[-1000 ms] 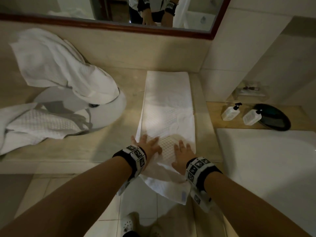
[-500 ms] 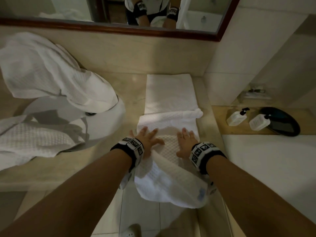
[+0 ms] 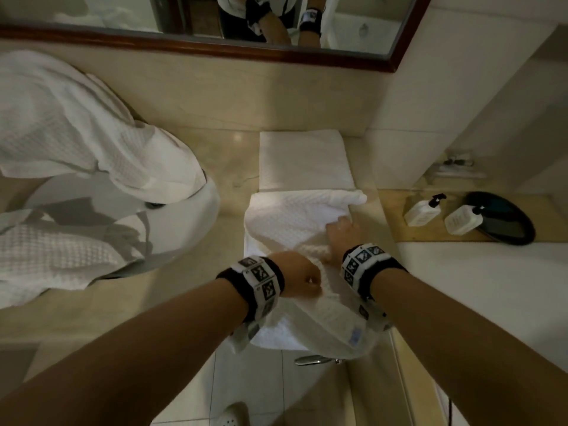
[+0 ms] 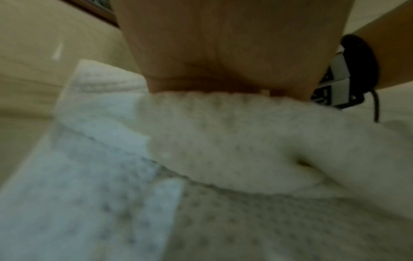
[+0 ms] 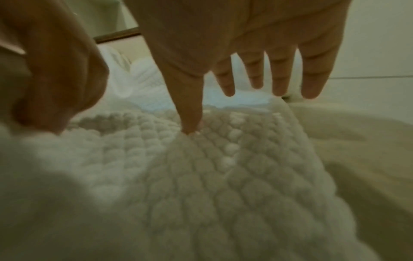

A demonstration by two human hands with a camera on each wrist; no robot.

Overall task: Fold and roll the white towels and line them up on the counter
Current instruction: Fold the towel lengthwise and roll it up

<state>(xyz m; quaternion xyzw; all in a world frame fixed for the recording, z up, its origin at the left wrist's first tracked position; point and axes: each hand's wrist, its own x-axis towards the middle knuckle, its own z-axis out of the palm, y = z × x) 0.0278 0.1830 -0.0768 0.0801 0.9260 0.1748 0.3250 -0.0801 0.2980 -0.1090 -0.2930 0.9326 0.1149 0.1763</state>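
Loose towels (image 3: pixel 61 142) drape the sink (image 3: pixel 172 241) at the left. On the worktop (image 3: pixel 190 302) beside it lies the folded towel (image 3: pixel 301 216), its near end bunched over the edge. The left hand (image 3: pixel 296 279) has a clenched grip on that fold. The right hand (image 3: pixel 342 233) rests on the cloth, fingers (image 5: pixel 279 77) straight, grip released.

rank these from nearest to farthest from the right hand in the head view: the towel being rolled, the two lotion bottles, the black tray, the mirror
1. The towel: under the right hand, touching it.
2. The two lotion bottles: on the ledge to its right; too close to each other to rank apart.
3. The black tray: just past the bottles, farther right.
4. The mirror: on the wall beyond the counter.
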